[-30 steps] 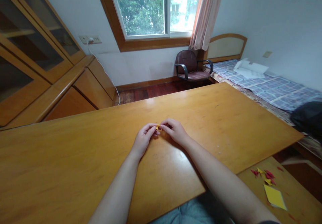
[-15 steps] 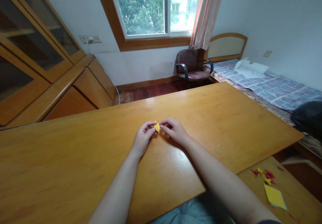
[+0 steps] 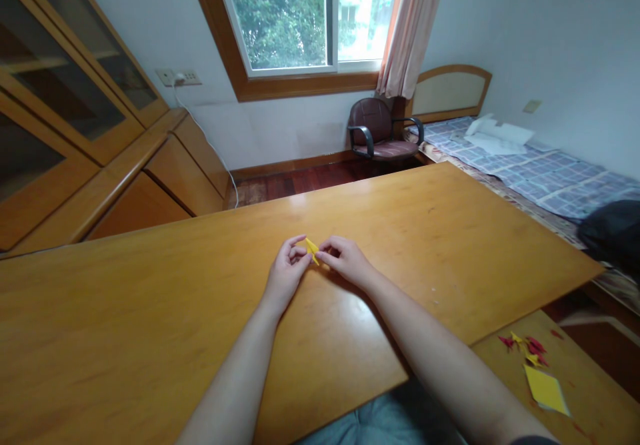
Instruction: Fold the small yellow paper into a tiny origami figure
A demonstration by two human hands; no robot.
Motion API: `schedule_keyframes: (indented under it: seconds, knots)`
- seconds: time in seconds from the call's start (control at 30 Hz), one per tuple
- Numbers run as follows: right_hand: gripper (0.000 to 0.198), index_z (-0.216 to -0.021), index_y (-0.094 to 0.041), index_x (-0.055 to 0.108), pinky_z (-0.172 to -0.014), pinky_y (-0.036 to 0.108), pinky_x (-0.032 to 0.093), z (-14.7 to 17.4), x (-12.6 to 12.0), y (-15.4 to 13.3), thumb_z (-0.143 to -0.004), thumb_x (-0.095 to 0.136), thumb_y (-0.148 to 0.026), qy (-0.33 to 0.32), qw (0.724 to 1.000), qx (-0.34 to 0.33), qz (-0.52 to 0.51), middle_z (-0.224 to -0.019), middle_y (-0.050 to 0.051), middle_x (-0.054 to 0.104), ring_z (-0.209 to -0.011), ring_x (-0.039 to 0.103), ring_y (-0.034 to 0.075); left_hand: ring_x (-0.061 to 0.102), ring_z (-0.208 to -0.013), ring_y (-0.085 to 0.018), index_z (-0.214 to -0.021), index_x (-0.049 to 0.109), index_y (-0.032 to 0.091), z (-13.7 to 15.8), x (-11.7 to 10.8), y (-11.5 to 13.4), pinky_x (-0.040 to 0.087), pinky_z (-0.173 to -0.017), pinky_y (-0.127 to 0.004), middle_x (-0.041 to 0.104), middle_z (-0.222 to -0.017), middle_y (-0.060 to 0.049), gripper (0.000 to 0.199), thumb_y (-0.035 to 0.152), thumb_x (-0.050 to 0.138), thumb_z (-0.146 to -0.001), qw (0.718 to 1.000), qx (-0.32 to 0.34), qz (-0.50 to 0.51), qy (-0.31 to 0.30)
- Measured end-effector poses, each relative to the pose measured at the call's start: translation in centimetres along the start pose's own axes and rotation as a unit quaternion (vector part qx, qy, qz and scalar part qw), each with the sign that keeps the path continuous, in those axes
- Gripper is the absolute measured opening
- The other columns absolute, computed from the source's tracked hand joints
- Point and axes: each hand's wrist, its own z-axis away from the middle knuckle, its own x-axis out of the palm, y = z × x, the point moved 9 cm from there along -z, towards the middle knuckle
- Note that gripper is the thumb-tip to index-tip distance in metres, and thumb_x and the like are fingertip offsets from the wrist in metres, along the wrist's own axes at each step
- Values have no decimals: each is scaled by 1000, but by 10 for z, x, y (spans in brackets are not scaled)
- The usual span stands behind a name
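A small piece of folded yellow paper [image 3: 312, 248] is held just above the wooden table [image 3: 200, 312], between my two hands. My left hand [image 3: 289, 264] has its thumb at the paper's lower left side, with the index finger stretched toward its upper tip. From the other side my right hand [image 3: 345, 258] pinches the paper's right edge between thumb and fingers. The paper looks narrow and pointed, with tips at top and bottom. Its finer folds are too small to make out.
At the lower right, a lower surface [image 3: 600, 392] carries a stack of yellow paper squares [image 3: 546, 390] and several small red and yellow folded papers [image 3: 533, 348]. Beyond the table stand a maroon armchair [image 3: 373, 125] and a bed [image 3: 550, 172]. A wooden cabinet [image 3: 125, 165] is at left.
The folded yellow paper has turned and now shows a narrower shape. My left index finger has lifted off its face toward the upper tip; my right hand has barely shifted.
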Motion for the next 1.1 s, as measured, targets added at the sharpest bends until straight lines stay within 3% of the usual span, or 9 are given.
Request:
schedule_keyframes:
  seconds: [0.53, 0.73, 0.9, 1.1]
  knots:
    - [15, -79, -14, 72, -64, 23, 42, 1, 4, 8, -83, 67, -27, -31, 998, 51, -32, -72, 1, 68, -67, 58, 12, 60, -77, -13, -115, 58, 18, -2, -1, -1, 47, -77, -25, 63, -82, 2, 42, 32, 72, -77, 1000, 9, -11, 4]
    - [12, -85, -16, 69, -63, 23, 43, 3, 3, 1, -82, 70, -27, -18, 999, 19, -46, -71, -1, 64, -64, 56, 11, 60, -73, -12, -117, 55, 19, 0, -6, 0, 46, -72, -25, 61, -81, 3, 45, 35, 71, -77, 1000, -12, 13, 26]
    - [12, -92, -18, 69, -67, 23, 46, 3, -3, -5, -81, 71, -21, 13, 998, -38, -40, -84, 0, 66, -70, 57, 11, 60, -73, -12, -118, 55, 19, 0, -6, -4, 44, -71, -23, 63, -79, 3, 49, 35, 73, -76, 999, -35, 30, 25]
    - [8, -88, -20, 74, -75, 26, 49, 3, 0, -14, -86, 67, -16, -15, 995, -96, -17, -86, 2, 69, -80, 62, 14, 59, -70, -12, -114, 61, 19, 2, -1, -8, 43, -69, -22, 66, -76, 3, 48, 36, 77, -73, 996, -63, 63, 1]
